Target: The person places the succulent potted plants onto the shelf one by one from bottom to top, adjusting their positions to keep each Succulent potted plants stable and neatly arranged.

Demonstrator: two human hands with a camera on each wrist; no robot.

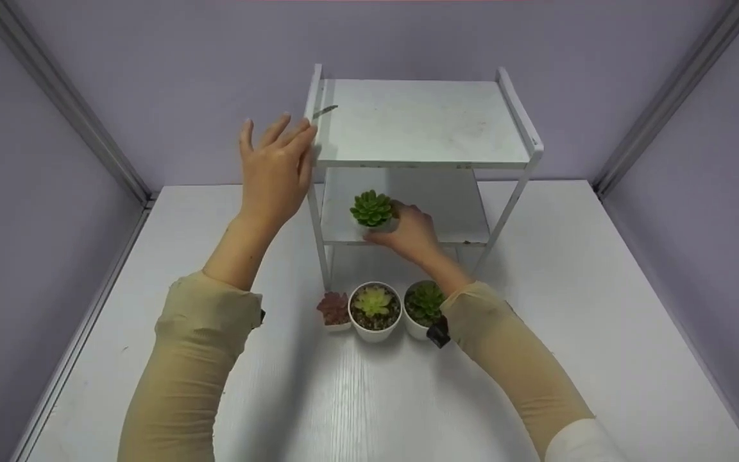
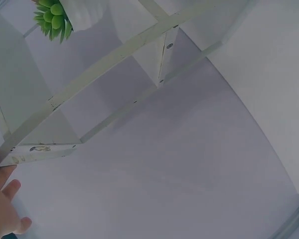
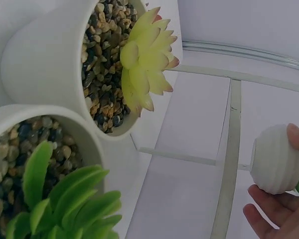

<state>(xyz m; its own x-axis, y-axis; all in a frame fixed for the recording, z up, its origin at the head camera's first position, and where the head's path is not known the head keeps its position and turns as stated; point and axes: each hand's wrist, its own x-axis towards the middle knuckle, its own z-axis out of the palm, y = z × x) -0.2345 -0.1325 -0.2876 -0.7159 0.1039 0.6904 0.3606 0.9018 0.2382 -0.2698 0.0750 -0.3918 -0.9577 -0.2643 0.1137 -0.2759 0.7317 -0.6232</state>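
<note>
My right hand (image 1: 411, 234) holds a small green succulent (image 1: 371, 208) over the front of the lower shelf board (image 1: 433, 212). Its white ribbed pot (image 3: 275, 158) sits between thumb and fingers in the right wrist view. At the upper left, my left hand (image 1: 273, 173) pinches the left side of the white two-tier shelf (image 1: 421, 122), near the front corner of its top board. The other fingers of that hand spread away from the frame. In the left wrist view, fingertips (image 2: 4, 174) lie against the frame's corner.
In front of the shelf stand a reddish succulent (image 1: 333, 309), a yellow-green succulent (image 1: 373, 300) in a white pot of pebbles and a green succulent (image 1: 425, 300), partly behind my right sleeve. Pale walls (image 1: 42, 109) enclose the white table (image 1: 600, 308).
</note>
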